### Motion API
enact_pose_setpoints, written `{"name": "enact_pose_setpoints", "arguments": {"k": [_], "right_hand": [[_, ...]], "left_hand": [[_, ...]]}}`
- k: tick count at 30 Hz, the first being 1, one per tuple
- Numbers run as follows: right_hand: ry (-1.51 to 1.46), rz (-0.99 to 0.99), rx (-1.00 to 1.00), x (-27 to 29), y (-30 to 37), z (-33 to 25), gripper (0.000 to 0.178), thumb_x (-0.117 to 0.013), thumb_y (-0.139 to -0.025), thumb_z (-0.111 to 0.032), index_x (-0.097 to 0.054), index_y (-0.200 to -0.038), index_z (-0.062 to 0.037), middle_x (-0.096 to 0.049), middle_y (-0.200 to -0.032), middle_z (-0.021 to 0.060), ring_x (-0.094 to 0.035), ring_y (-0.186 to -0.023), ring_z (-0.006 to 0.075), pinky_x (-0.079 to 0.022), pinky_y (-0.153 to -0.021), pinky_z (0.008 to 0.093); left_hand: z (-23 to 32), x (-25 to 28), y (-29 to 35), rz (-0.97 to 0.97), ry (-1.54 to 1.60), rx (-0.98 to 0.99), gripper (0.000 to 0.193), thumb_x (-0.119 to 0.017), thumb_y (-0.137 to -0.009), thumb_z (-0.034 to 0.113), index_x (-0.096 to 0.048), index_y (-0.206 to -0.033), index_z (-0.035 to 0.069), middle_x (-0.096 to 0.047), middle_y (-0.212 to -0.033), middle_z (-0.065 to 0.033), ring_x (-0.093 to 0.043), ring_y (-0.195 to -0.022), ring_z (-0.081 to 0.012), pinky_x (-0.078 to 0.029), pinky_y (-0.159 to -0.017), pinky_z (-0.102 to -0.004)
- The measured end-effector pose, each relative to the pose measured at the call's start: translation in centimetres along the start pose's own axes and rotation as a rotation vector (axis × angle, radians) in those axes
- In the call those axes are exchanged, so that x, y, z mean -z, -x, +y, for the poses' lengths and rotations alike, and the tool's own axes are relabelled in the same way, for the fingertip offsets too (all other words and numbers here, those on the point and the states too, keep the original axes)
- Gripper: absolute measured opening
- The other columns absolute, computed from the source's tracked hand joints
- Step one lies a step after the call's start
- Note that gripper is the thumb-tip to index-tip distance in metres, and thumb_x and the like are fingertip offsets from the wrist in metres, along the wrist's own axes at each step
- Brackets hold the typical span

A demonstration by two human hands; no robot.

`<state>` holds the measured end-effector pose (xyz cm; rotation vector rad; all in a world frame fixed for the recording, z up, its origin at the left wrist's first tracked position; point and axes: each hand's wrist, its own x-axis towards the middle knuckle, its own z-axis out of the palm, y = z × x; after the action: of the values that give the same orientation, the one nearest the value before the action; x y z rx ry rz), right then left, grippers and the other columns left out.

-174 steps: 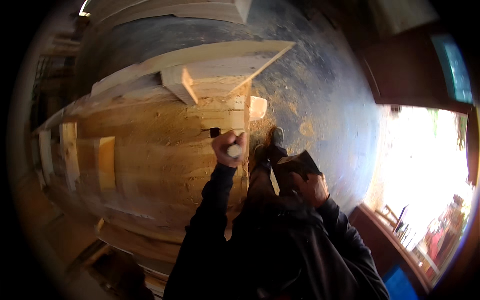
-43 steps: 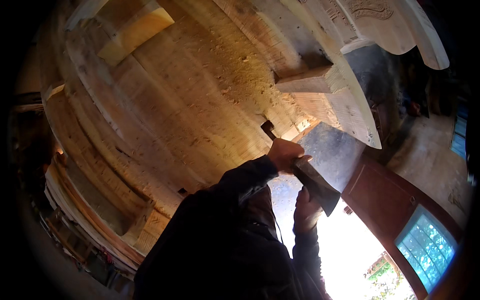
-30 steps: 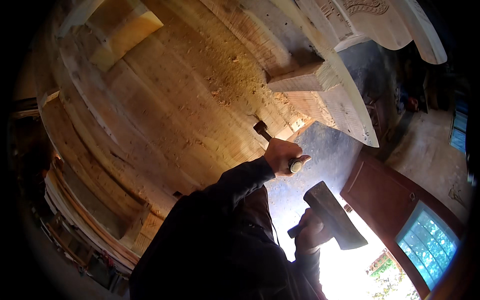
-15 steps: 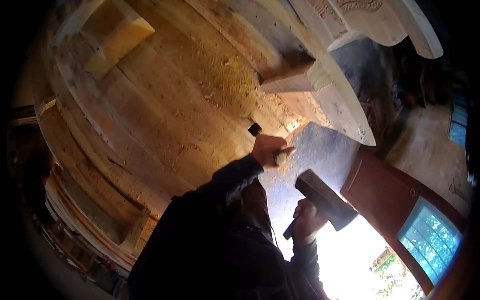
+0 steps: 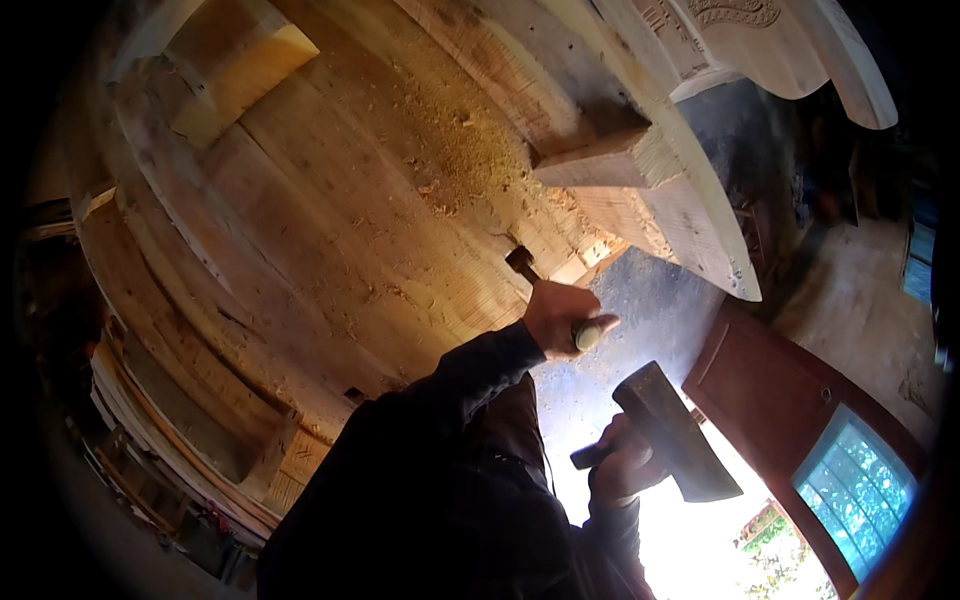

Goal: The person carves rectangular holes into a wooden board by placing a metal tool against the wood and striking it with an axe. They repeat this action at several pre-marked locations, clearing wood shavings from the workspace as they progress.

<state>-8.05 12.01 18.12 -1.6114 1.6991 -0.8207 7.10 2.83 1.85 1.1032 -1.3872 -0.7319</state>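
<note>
My left hand (image 5: 562,318) is wrapped round the handle of a chisel (image 5: 587,336), whose pale rounded butt sticks out past the thumb. Its dark blade reaches into or against a small dark hole (image 5: 517,256) in a broad wooden panel (image 5: 350,220); the tip is hidden. Lower and to the right, my right hand (image 5: 628,460) grips a hatchet (image 5: 672,430) by a short dark handle. The hatchet's blunt back faces up toward the chisel, and a gap separates the two tools.
Wood chips (image 5: 440,190) are scattered over the panel. A thick wooden block (image 5: 600,160) juts from its right edge, and a pale block (image 5: 260,75) lies at the far left. Carved boards (image 5: 780,50) stand at the upper right. A red-brown door (image 5: 755,380) is beside a bright opening.
Both hands have shifted slightly right and down in the picture. More of the chisel's blade shows now, and the hatchet has turned and sits farther from the chisel's butt.
</note>
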Motion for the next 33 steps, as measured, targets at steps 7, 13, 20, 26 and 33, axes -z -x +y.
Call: {"name": "enact_pose_setpoints", "arguments": {"k": [7, 13, 20, 26, 33], "right_hand": [[0.228, -0.132, -0.055, -3.5, -2.0, 1.2, 0.02, -0.055, -0.096, -0.015, -0.064, -0.085, -0.0006, -0.055, -0.063, 0.0042, -0.051, -0.054, 0.0139, -0.042, -0.052, 0.0303], [-0.191, -0.038, -0.299, -1.2, -0.2, 1.5, 0.018, -0.058, -0.094, -0.008, -0.068, -0.104, 0.0037, -0.063, -0.075, 0.01, -0.06, -0.064, 0.0175, -0.049, -0.061, 0.0333], [0.408, -0.038, 0.272, -4.0, -0.6, 4.4, 0.021, -0.055, -0.1, -0.017, -0.065, -0.097, 0.0013, -0.063, -0.073, 0.0105, -0.063, -0.063, 0.0168, -0.05, -0.058, 0.0376], [-0.272, 0.201, -0.414, -1.7, 0.3, 0.3, 0.033, -0.051, -0.099, -0.027, -0.06, -0.084, 0.0011, -0.055, -0.06, 0.0072, -0.051, -0.045, 0.014, -0.038, -0.037, 0.0265], [0.213, -0.219, -0.152, -3.2, -1.0, 1.0, 0.015, -0.061, -0.096, -0.008, -0.069, -0.108, -0.002, -0.07, -0.106, 0.0188, -0.067, -0.094, 0.0386, -0.053, -0.082, 0.0449]], "left_hand": [[-0.9, -0.1, 0.5, 0.042, 0.032, 0.003, 0.048, -0.081, -0.084, 0.025, -0.044, -0.056, 0.011, -0.042, -0.052, -0.0121, -0.047, -0.045, -0.0342, -0.034, -0.042, -0.0431], [-0.4, -0.5, 1.4, -0.014, -0.046, -0.02, 0.045, -0.079, -0.085, 0.024, -0.045, -0.057, 0.011, -0.046, -0.054, -0.0114, -0.051, -0.047, -0.0333, -0.036, -0.044, -0.0436], [-1.4, -0.9, 1.4, -0.033, 0.013, -0.009, 0.041, -0.083, -0.08, 0.02, -0.05, -0.058, 0.01, -0.047, -0.054, -0.0108, -0.05, -0.046, -0.0322, -0.036, -0.044, -0.0428], [-0.8, -0.8, 1.6, -0.069, -0.105, -0.003, 0.044, -0.078, -0.086, 0.025, -0.048, -0.057, 0.012, -0.049, -0.055, -0.0101, -0.053, -0.048, -0.032, -0.039, -0.045, -0.0428], [-1.7, -0.6, 2.9, -0.095, -0.078, 0.101, 0.044, -0.083, -0.081, 0.021, -0.048, -0.055, 0.01, -0.048, -0.054, -0.0123, -0.051, -0.048, -0.0332, -0.039, -0.046, -0.0416]]}}
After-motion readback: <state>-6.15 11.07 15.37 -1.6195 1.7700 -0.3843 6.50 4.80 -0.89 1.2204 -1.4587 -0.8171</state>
